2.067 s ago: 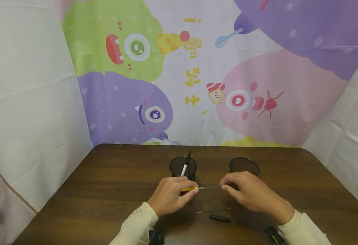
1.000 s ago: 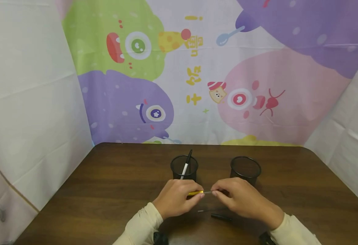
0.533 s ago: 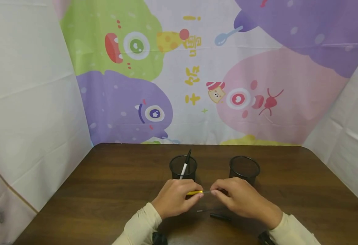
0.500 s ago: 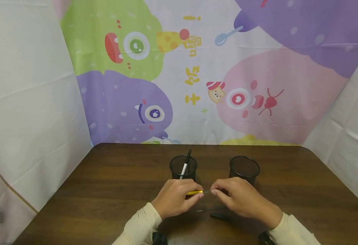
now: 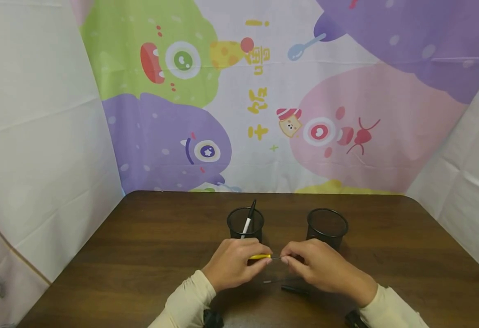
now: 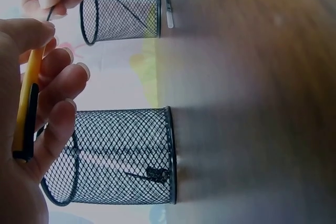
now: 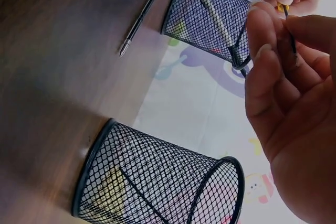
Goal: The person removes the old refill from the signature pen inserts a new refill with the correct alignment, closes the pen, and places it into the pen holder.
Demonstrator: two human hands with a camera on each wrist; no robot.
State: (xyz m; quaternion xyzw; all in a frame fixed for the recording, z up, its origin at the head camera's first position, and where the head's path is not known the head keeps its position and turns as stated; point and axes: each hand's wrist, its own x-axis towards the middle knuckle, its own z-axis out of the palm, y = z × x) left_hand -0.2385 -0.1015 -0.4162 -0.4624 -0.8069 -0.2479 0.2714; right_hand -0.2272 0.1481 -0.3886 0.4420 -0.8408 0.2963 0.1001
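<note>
My left hand [image 5: 237,264] grips a yellow pen barrel [image 6: 30,93] with a black clip and end, which lies along the palm in the left wrist view. From the barrel's tip sticks a thin dark pen refill [image 7: 292,39]; thumb and fingers of my right hand [image 5: 321,264] pinch it. Only a short stretch shows between the hands in the head view. Below them on the table lie a loose refill [image 5: 278,281] with a pale tip and a small black cap-like piece [image 5: 294,289].
Behind the left hand stands a black mesh pen cup [image 5: 233,223] with a black-and-white pen [image 5: 247,222] leaning in it. A second mesh cup [image 5: 311,233] stands behind the right hand; a thin dark line shows through its mesh. The brown table [image 5: 161,228] reaches a cartoon-printed cloth [image 5: 264,173].
Over two seconds my right hand has moved left toward the left hand, and less of the refill shows outside the barrel. During the last half second the hands have barely shifted.
</note>
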